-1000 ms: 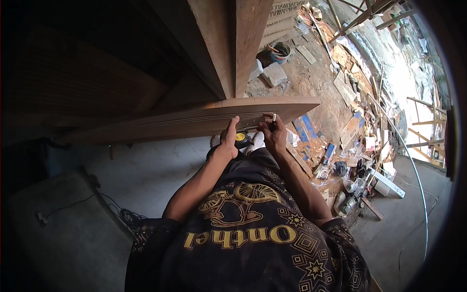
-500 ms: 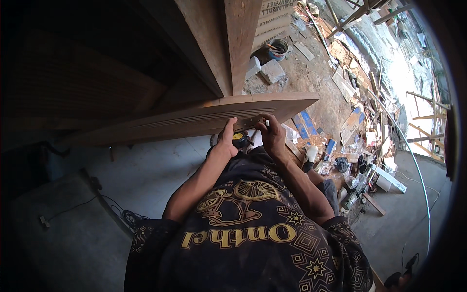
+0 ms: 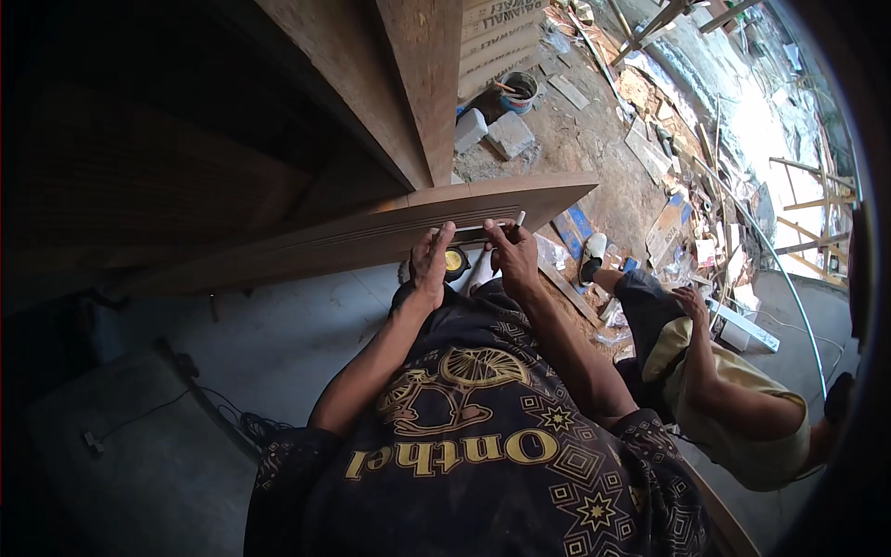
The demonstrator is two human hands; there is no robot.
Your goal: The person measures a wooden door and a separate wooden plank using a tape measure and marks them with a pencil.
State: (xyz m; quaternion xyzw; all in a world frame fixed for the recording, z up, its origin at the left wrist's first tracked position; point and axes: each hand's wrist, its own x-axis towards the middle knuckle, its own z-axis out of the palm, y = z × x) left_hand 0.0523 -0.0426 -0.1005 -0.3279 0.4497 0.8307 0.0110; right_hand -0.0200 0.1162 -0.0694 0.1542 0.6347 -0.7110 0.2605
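A narrow, flat metal plate (image 3: 471,235) spans the gap between my hands, against the near side of the wooden panel (image 3: 543,192). At its left end, my left hand (image 3: 430,267) is closed with fingers pointing up. My right hand (image 3: 515,257) pinches the right end, and a thin white stick (image 3: 520,219) pokes up from its fingers. Just beside my left palm sits a black and yellow tape measure (image 3: 455,263); whether the hand touches it I cannot tell.
Tall wooden boards (image 3: 418,84) rise beyond the panel. Farther off are a bucket (image 3: 520,91), pale blocks (image 3: 510,136) and stacked sacks (image 3: 497,42). Scrap wood and litter cover the ground at right. Another person (image 3: 733,390) is close on my right.
My right hand has shifted slightly down, and the plate now shows as a dark strip with a bright upper edge. The other person has come much further into view at right.
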